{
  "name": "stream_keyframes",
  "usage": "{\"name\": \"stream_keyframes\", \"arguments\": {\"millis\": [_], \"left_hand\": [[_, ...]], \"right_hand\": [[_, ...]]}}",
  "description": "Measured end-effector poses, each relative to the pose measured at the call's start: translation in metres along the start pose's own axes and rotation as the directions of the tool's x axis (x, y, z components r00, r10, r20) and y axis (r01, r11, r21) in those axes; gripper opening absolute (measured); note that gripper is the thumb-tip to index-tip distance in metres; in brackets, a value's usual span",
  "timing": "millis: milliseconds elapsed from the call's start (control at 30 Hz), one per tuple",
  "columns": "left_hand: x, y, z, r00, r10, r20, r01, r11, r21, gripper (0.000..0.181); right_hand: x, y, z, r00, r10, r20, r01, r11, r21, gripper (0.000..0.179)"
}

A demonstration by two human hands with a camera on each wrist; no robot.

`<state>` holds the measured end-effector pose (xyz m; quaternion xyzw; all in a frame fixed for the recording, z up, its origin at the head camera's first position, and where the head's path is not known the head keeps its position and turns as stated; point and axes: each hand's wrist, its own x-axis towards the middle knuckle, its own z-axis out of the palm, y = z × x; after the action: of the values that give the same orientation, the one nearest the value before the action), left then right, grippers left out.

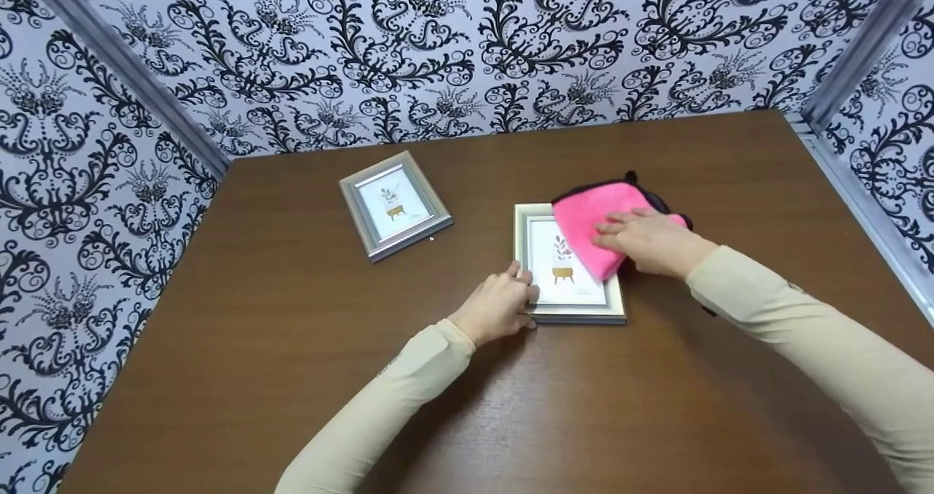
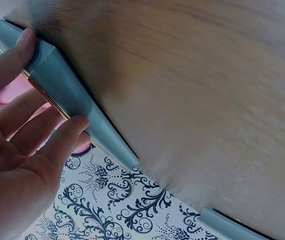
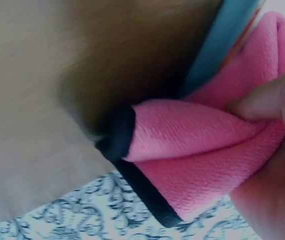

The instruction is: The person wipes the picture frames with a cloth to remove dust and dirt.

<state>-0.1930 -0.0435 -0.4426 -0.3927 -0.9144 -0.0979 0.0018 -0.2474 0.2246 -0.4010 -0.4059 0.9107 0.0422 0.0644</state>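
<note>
A picture frame (image 1: 569, 295) with a potted-plant print lies flat on the table. My left hand (image 1: 500, 304) grips its near left corner; in the left wrist view, the thumb and fingers lie on different sides of the frame's edge (image 2: 67, 90). Over the frame's upper right part is a pink cloth (image 1: 584, 220) with black edging. My right hand (image 1: 653, 240) rests on this cloth, pressing it against the glass. The right wrist view shows the thumb (image 3: 267, 102) pushed into a fold of the cloth (image 3: 192, 130), holding it bunched. The cloth hides the frame's far right corner.
A second, similar picture frame (image 1: 395, 206) lies at an angle on the table's back left. The brown wooden table (image 1: 292, 311) meets patterned walls (image 1: 438, 56) at the back and sides. A tiny white speck (image 1: 431, 238) sits beside the second frame.
</note>
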Motion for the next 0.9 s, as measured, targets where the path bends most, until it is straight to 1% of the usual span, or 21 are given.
{"name": "stream_keyframes", "arguments": {"millis": [100,200,267,333,433,567,700,800,900], "left_hand": [[0.0,-0.001,0.001,1.0,0.004,-0.007,-0.004,1.0,0.0,0.023],[-0.001,-0.001,0.001,1.0,0.004,-0.012,-0.004,1.0,0.003,0.023],[-0.001,-0.002,0.002,1.0,0.004,-0.015,-0.004,1.0,0.011,0.023],[0.0,-0.002,0.003,1.0,0.009,-0.021,-0.009,1.0,0.018,0.024],[0.001,-0.002,0.003,0.999,0.018,-0.028,-0.017,1.0,0.024,0.024],[0.001,-0.001,0.002,1.0,0.026,-0.017,-0.026,0.999,0.03,0.024],[0.0,0.0,0.0,1.0,0.011,0.001,-0.011,0.999,0.043,0.023],[0.0,0.002,0.0,1.0,0.001,-0.003,-0.001,0.999,0.042,0.023],[-0.001,0.004,0.001,1.0,0.004,-0.007,-0.004,0.999,0.044,0.024]], "right_hand": [[-0.012,-0.016,-0.003,0.999,-0.045,0.024,0.044,0.998,0.033,0.05],[-0.025,-0.03,-0.006,0.993,-0.112,0.024,0.11,0.992,0.067,0.046],[-0.031,-0.036,-0.007,0.986,-0.166,0.001,0.165,0.984,0.068,0.043],[-0.036,-0.04,-0.008,0.98,-0.196,-0.019,0.197,0.979,0.052,0.04],[-0.039,-0.043,-0.007,0.978,-0.202,-0.051,0.203,0.979,0.015,0.038],[-0.034,-0.04,-0.003,0.989,-0.135,-0.062,0.134,0.991,-0.014,0.039],[-0.018,-0.026,-0.002,0.997,-0.043,-0.058,0.041,0.999,-0.036,0.042],[-0.004,-0.012,-0.002,0.998,0.034,-0.046,-0.037,0.998,-0.058,0.048],[0.009,-0.001,-0.002,0.993,0.115,-0.033,-0.117,0.991,-0.068,0.051]]}}
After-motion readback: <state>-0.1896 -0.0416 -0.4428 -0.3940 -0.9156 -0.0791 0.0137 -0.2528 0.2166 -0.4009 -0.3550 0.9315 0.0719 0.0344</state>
